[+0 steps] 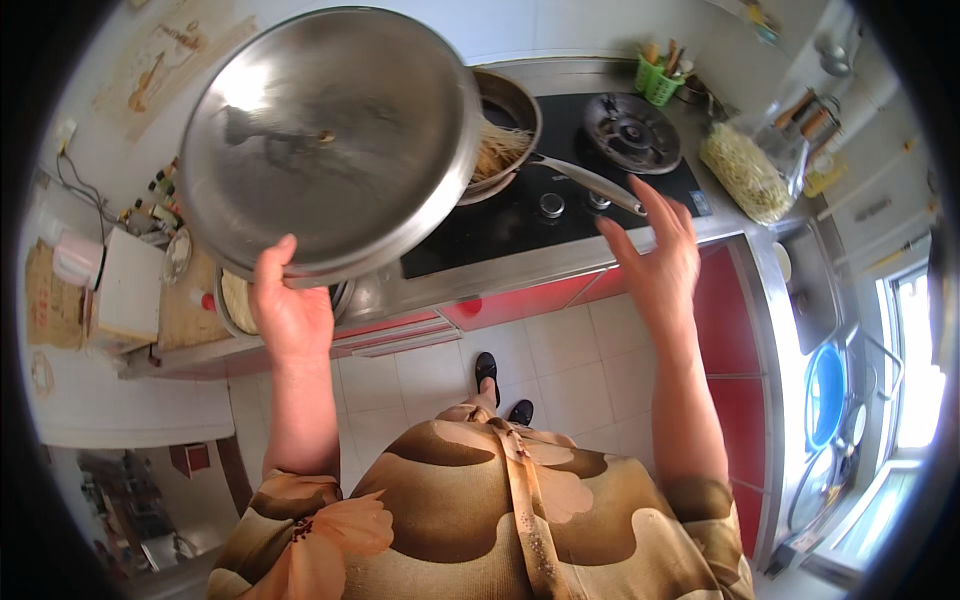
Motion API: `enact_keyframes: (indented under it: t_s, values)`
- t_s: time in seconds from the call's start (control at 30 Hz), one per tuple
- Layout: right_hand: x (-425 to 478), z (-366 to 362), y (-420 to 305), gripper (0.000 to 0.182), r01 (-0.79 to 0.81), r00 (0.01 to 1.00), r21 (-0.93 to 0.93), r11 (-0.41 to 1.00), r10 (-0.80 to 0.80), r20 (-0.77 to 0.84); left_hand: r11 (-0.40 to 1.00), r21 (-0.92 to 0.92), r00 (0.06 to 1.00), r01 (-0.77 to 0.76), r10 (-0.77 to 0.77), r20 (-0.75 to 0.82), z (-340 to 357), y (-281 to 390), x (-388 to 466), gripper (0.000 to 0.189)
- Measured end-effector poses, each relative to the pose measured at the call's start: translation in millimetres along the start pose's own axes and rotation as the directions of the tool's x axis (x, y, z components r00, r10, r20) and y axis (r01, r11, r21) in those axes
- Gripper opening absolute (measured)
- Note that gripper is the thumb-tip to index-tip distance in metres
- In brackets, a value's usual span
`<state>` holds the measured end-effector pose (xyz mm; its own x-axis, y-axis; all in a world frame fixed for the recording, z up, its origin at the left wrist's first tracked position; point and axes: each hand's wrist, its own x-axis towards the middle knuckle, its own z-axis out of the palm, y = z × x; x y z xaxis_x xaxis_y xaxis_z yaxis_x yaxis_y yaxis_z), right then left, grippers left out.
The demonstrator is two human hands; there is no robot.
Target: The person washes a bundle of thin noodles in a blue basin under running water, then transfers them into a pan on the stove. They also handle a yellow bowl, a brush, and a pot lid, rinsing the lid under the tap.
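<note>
My left hand [289, 311] grips the rim of a large round metal lid [360, 187], its underside turned towards me. The raised lid covers much of my view of a long-handled frying pan [534, 120] on the stove. Thin noodle-like strands [501, 150] show in the pan beside the lid's edge. Near the end of the pan's metal handle [589, 182], my right hand [660, 247] has its thumb and fingers spread, holding nothing. The hand looks apart from the handle, though the exact gap is hard to judge.
A black cooktop [480, 236] has a second burner [632, 133]. To the right are a green utensil basket [661, 84], a clear bag of pale strands [746, 172], a sink [814, 300] and a blue basin [825, 397]. Dough-like food in a bowl [238, 300] sits left.
</note>
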<state>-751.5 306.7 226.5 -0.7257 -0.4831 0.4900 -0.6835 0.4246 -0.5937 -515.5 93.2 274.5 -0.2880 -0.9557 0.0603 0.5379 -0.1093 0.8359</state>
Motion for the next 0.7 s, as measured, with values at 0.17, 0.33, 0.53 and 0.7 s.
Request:
enact_keyframes:
  t_s: [0.17, 0.33, 0.53, 0.7]
  values:
    - [80.2, 118.4, -35.2, 0.059, 0.283, 0.946, -0.158, 0.946, -0.248, 0.208, 0.995, -0.036, 0.988, -0.093, 0.087, -0.126, -29.9, 33.4, 35.6, 0.032]
    - [127.1, 210.6, -45.0, 0.070, 0.253, 0.830, -0.427, 0.868, 0.031, 0.557, 0.993, -0.049, 0.959, -0.109, 0.092, -0.267, -51.8, 42.1, 59.0, 0.030]
    - [142.5, 254.9, -50.4, 0.079, 0.266, 0.670, -0.538, 0.800, 0.249, 0.700, 0.993, -0.023, 0.944, -0.120, 0.107, -0.311, -76.5, 47.5, 71.6, 0.028]
    - [152.0, 265.8, -47.1, 0.067, 0.300, 0.691, -0.562, 0.771, 0.231, 0.685, 0.995, -0.048, 0.937, -0.093, 0.071, -0.343, -89.7, 41.9, 77.0, 0.034]
